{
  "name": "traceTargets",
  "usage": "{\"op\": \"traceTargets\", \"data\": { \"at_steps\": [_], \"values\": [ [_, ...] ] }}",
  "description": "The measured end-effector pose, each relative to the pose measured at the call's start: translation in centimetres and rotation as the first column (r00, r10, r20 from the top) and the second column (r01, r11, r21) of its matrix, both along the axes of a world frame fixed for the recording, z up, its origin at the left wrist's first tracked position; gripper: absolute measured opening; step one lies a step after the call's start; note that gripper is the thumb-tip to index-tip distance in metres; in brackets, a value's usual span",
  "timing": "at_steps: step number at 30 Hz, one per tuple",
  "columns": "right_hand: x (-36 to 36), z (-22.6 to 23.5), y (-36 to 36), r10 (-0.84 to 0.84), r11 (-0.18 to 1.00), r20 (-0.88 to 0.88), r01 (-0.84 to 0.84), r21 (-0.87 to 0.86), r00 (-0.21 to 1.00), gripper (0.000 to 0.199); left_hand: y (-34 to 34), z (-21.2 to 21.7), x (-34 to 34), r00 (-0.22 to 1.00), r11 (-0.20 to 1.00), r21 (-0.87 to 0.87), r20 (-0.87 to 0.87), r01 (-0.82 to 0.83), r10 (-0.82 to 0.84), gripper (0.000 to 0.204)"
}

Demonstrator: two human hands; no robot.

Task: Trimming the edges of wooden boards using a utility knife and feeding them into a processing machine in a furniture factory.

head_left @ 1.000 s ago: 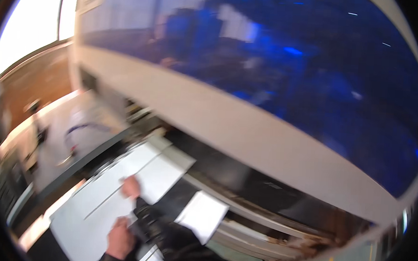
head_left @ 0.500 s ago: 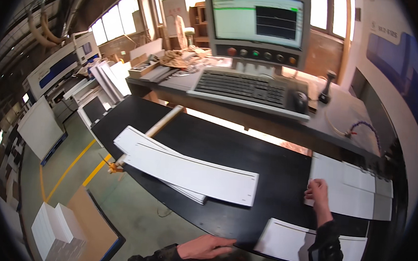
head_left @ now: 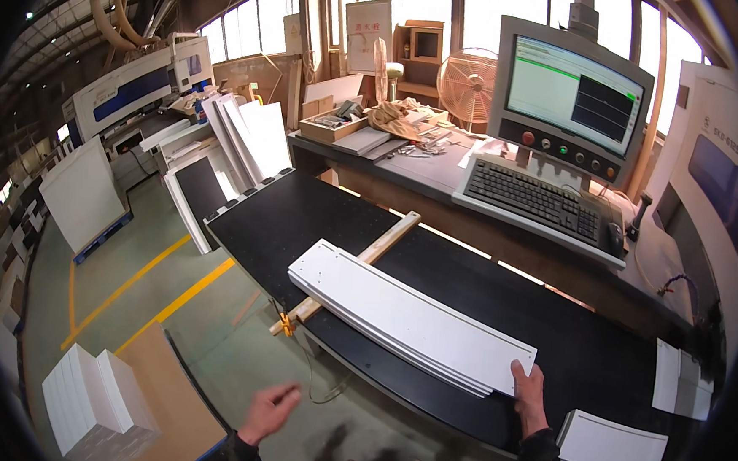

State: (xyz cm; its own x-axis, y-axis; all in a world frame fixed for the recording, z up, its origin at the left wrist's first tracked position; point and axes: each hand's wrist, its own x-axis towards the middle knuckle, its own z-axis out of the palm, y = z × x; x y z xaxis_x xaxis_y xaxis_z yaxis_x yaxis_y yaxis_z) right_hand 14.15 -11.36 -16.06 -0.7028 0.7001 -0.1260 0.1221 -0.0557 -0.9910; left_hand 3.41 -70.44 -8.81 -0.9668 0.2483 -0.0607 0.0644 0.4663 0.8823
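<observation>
A stack of long white panels lies on the black tabletop, its edges almost lined up. The top panel has a dark groove along its far side and small holes near its left end. My right hand grips the stack's right end, thumb against the top panel; the other fingers are partly hidden. Off the table's near edge, my left hand hangs above the floor, its slightly blurred fingers curled together around nothing. A wooden bar runs crosswise under the stack's left part.
More white panels lie at the near right and far right. Behind the table are a keyboard and a monitor. White panels are stacked on a brown board at lower left.
My right hand has gone from the right-hand panels to the end of the long stack. Those crossed panels now lie almost aligned. My left hand has left the table edge; the view has swung left.
</observation>
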Motion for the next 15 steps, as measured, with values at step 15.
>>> {"op": "traceTargets", "data": {
  "at_steps": [15],
  "values": [
    [-7.3,1.8,-8.2,0.036,0.994,-0.051,-0.041,-0.101,0.998,0.042,1.5,-1.6,-22.5,0.713,0.968,-0.191,-0.701,-0.164,-0.017,0.026]
  ]
}}
